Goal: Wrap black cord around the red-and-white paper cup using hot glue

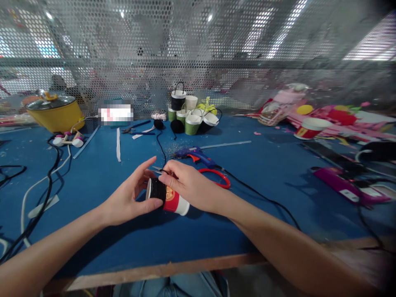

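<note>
A red and white paper cup (175,203) lies tilted on its side between my hands, with a gold emblem on its red band. Black cord (157,189) covers the end toward the left, close to the rim. My left hand (131,196) grips that end, thumb on the near side and index finger raised; its other fingers are partly hidden. Against the cup's upper side, my right hand (185,183) pinches the black strand, which runs back to a ball of black yarn (159,124). Red-handled scissors (221,178) lie partly under my right hand.
A blue glue gun (198,156) lies just beyond my hands, its cable trailing right. Small bucket-like cups (193,124) stand at the back. A yellow pot (55,113) and cables are at left; a purple box (337,183) and another paper cup (312,128) are at right.
</note>
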A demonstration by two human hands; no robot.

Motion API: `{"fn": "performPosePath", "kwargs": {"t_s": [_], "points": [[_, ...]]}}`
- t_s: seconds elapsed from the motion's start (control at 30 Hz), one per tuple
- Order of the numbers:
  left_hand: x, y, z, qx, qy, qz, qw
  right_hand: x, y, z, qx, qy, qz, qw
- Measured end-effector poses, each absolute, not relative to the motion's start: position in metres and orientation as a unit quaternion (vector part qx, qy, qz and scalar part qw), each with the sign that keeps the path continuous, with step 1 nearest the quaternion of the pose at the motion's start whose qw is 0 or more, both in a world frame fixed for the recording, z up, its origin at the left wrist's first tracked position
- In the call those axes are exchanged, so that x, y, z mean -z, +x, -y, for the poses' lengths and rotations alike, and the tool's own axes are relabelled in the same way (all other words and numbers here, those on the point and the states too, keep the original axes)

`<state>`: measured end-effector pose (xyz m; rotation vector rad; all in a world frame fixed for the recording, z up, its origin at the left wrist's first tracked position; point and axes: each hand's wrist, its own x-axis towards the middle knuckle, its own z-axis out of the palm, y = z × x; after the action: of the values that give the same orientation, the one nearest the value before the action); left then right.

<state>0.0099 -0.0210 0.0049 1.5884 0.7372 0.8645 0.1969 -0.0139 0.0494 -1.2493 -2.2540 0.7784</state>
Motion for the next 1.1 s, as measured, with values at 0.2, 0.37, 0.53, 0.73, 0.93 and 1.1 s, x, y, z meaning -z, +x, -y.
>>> {"fn": "performPosePath", "kwargs": {"t_s": [0.2,0.37,0.53,0.73,0.93,1.1], "points": [[-0.008,0.013,0.023,-0.351,0.661,-0.344,0.567,-0.045,0.193,0.017,-0.215,-0.47,0.826,0.225],[-0.009,0.018,0.024,-0.352,0.654,-0.382,0.55,-0.043,0.185,0.023,-0.149,-0.495,0.836,0.184],[-0.01,0.02,0.026,-0.366,0.643,-0.392,0.547,-0.037,0.18,0.025,-0.091,-0.494,0.848,0.172],[-0.009,0.02,0.028,-0.373,0.635,-0.385,0.557,-0.035,0.18,0.025,-0.086,-0.477,0.854,0.188],[-0.005,0.018,0.026,-0.379,0.612,-0.361,0.593,-0.047,0.185,0.013,-0.23,-0.442,0.822,0.276],[-0.003,0.02,0.027,-0.401,0.599,-0.334,0.607,-0.068,0.183,-0.013,-0.333,-0.427,0.783,0.306]]}}
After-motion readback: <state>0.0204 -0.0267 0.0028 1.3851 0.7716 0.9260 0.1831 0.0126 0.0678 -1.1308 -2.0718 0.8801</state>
